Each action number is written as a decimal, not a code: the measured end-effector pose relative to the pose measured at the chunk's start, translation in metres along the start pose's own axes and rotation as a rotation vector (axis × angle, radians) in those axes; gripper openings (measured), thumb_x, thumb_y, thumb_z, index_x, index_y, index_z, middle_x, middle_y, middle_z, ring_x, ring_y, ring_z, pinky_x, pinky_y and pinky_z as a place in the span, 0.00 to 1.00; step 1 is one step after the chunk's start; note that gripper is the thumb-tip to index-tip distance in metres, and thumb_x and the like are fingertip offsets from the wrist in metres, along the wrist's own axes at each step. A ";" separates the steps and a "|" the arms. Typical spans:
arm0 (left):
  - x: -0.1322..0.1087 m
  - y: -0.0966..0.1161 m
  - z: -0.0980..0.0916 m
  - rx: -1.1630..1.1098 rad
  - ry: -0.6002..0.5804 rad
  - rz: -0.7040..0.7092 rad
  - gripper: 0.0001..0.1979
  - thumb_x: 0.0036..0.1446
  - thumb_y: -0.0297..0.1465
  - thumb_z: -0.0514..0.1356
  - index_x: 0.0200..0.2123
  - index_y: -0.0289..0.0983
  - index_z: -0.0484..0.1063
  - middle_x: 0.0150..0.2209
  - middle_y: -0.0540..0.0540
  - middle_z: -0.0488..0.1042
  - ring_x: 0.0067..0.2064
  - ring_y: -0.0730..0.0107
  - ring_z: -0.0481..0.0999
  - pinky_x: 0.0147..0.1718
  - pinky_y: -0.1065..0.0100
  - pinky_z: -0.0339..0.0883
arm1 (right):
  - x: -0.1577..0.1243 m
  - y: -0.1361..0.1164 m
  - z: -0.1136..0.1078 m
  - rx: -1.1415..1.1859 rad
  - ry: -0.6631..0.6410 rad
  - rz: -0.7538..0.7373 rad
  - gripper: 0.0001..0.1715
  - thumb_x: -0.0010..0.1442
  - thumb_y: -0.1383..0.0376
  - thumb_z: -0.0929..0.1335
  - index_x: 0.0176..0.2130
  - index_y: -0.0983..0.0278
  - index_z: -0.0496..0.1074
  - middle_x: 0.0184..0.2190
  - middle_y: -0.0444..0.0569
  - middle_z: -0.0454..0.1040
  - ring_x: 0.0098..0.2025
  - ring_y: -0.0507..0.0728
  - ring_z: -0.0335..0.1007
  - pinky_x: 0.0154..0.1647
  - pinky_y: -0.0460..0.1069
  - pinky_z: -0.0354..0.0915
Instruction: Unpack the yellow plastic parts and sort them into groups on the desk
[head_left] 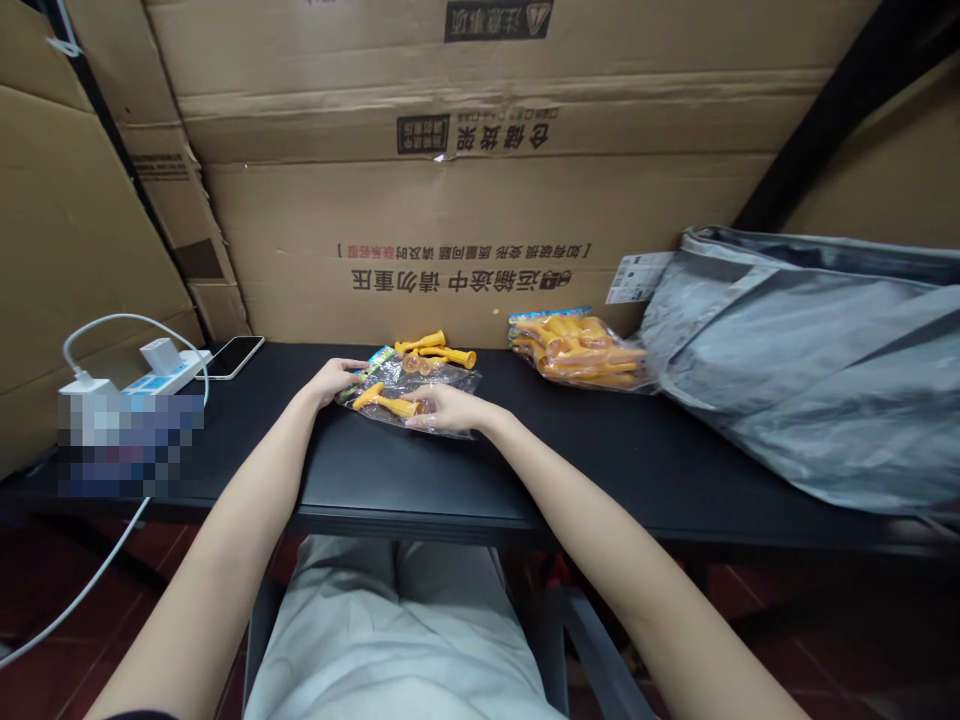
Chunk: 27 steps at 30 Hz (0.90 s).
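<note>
A clear plastic bag [450, 378] with a colourful printed header lies on the black table. My left hand [334, 380] pinches it at the header's left edge. Fingers of my right hand [442, 408] are closed around the narrow end of an orange plastic piece with a flared end [382, 402]. Whether that piece lies inside the bag or on top of it, I cannot tell. Just behind the bag, several similar loose orange pieces [452, 355] rest in a small heap, partly seen through the film.
To the right is a filled bag of orange pieces [570, 350], touching a large grey fabric bag [810, 370]. A phone [236, 357], a power strip [169, 374] and a white cable occupy the left end. Cardboard [465, 200] walls the table's back.
</note>
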<state>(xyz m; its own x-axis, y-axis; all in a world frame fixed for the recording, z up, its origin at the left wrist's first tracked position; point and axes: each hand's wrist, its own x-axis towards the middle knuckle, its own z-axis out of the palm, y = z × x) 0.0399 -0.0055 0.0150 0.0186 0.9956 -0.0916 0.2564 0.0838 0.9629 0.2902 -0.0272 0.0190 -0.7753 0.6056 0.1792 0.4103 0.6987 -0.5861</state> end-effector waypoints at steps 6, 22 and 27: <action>0.000 0.001 0.002 0.062 -0.009 0.022 0.31 0.38 0.22 0.65 0.51 0.31 0.74 0.25 0.49 0.78 0.22 0.76 0.70 0.22 0.74 0.64 | 0.002 0.009 0.004 0.047 0.119 0.050 0.22 0.55 0.58 0.71 0.46 0.68 0.77 0.35 0.49 0.78 0.33 0.56 0.71 0.35 0.48 0.64; 0.013 -0.005 0.016 0.686 0.332 0.568 0.19 0.51 0.26 0.58 0.47 0.36 0.75 0.60 0.38 0.64 0.63 0.54 0.61 0.64 0.54 0.52 | 0.008 0.017 0.020 0.300 0.028 0.058 0.31 0.53 0.55 0.73 0.54 0.65 0.73 0.35 0.48 0.79 0.36 0.55 0.73 0.42 0.51 0.68; 0.014 -0.008 0.032 0.757 0.227 0.683 0.22 0.54 0.28 0.56 0.53 0.37 0.70 0.64 0.37 0.59 0.66 0.55 0.56 0.64 0.50 0.50 | 0.007 0.013 0.018 0.279 -0.026 -0.019 0.31 0.56 0.55 0.71 0.56 0.64 0.71 0.42 0.50 0.79 0.44 0.58 0.74 0.49 0.53 0.68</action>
<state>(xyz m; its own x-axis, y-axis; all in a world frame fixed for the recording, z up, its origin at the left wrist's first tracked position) 0.0687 0.0060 -0.0019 0.2254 0.8126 0.5375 0.7997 -0.4694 0.3743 0.2812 -0.0203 -0.0019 -0.7950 0.5811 0.1740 0.2505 0.5758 -0.7783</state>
